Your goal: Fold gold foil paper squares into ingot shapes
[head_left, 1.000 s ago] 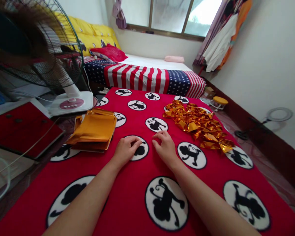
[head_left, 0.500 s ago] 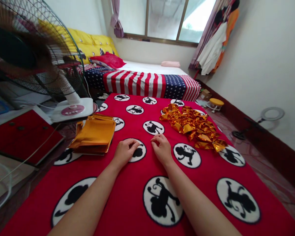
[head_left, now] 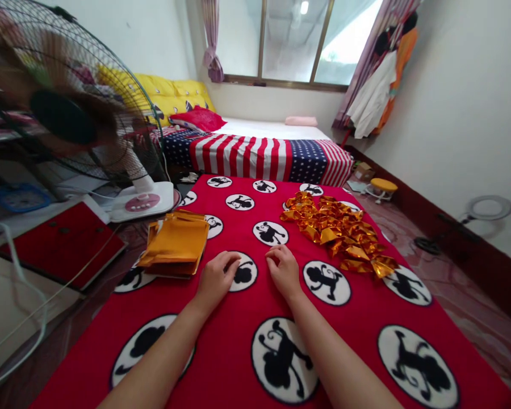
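Observation:
My left hand (head_left: 216, 278) rests on the red cloth (head_left: 221, 352), fingers loosely curved and thumb a little apart, with nothing in it. Just to its left lies a stack of gold foil sheets (head_left: 176, 241), apart from the hand. My right hand (head_left: 284, 271) also rests on the cloth, likewise loosely bent and holding nothing. Between the two hands there is a gap of bare cloth. Beyond my right hand, farther back, a pile of folded shiny gold foil pieces (head_left: 336, 230) spreads over the cloth.
An electric fan (head_left: 142, 201) stands at the left, its blades blurred, near a red panel (head_left: 63, 238) and a white cable (head_left: 21, 272). Behind the cloth is a bed (head_left: 242, 156). A yellow stool (head_left: 383, 185) and a ring light (head_left: 489, 207) are on the right.
The camera view has tilted slightly, so the whole scene sits a little lower and farther right. Both hands keep nearly the same pose on the cloth.

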Action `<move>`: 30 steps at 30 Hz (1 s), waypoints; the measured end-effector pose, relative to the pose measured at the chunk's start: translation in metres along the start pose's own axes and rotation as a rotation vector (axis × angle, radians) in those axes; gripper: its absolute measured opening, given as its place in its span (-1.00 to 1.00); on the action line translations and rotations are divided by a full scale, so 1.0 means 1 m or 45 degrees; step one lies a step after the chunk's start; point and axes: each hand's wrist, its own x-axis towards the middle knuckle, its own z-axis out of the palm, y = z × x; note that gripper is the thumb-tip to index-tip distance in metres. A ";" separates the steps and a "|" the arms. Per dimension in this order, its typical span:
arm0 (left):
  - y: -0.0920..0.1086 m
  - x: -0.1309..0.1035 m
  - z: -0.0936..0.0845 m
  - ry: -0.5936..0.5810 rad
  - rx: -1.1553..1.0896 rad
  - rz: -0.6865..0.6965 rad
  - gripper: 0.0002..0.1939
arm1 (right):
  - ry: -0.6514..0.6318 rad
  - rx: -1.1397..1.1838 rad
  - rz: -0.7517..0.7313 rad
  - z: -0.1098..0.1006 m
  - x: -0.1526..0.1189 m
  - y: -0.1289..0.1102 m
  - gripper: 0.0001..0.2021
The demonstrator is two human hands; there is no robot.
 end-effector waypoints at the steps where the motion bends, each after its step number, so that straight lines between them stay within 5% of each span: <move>1: 0.001 0.000 -0.010 0.027 0.056 0.038 -0.81 | -0.002 0.002 0.000 0.000 0.000 0.000 -0.84; 5: -0.007 -0.002 -0.062 0.157 0.333 0.119 -0.80 | -0.002 0.001 0.001 0.000 0.000 0.000 -0.83; 10: -0.052 -0.010 -0.109 0.021 0.621 0.096 -0.56 | 0.004 -0.006 0.010 0.000 -0.001 0.000 -0.83; 14: -0.085 -0.019 -0.114 -0.141 0.545 0.100 -0.54 | 0.002 -0.011 0.036 -0.001 0.000 -0.002 -0.82; 18: -0.099 -0.021 -0.116 -0.106 0.499 0.060 -0.51 | -0.002 -0.013 0.034 0.000 -0.001 -0.001 -0.82; 30: -0.087 -0.017 -0.118 -0.106 0.501 -0.136 -0.51 | 0.007 0.002 0.044 0.000 0.000 -0.001 -0.82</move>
